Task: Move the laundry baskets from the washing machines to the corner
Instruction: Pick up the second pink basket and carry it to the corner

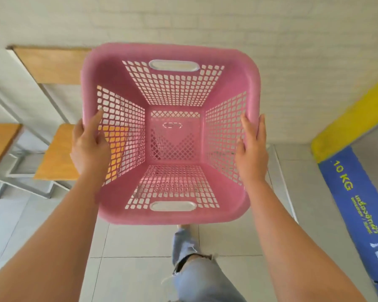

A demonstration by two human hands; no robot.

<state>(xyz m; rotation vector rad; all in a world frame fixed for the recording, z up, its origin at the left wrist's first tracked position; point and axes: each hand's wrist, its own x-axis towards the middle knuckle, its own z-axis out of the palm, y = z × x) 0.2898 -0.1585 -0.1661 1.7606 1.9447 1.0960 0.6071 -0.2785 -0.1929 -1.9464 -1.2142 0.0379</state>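
Note:
A pink plastic laundry basket (109,68) with latticed walls and two white-edged handle slots hangs in the air in front of me, empty, its opening towards the camera. My left hand (88,147) grips its left rim, thumb inside against the lattice. On the opposite rim my right hand (252,150) holds it the same way. The basket is above the tiled floor, well off the ground.
A wooden-topped table (50,64) and two wooden seats (57,153) on grey metal frames stand at the left. A white brick wall (292,51) is ahead. At the right is a blue and yellow machine front (356,192) marked 10 KG. My leg (196,269) is below the basket.

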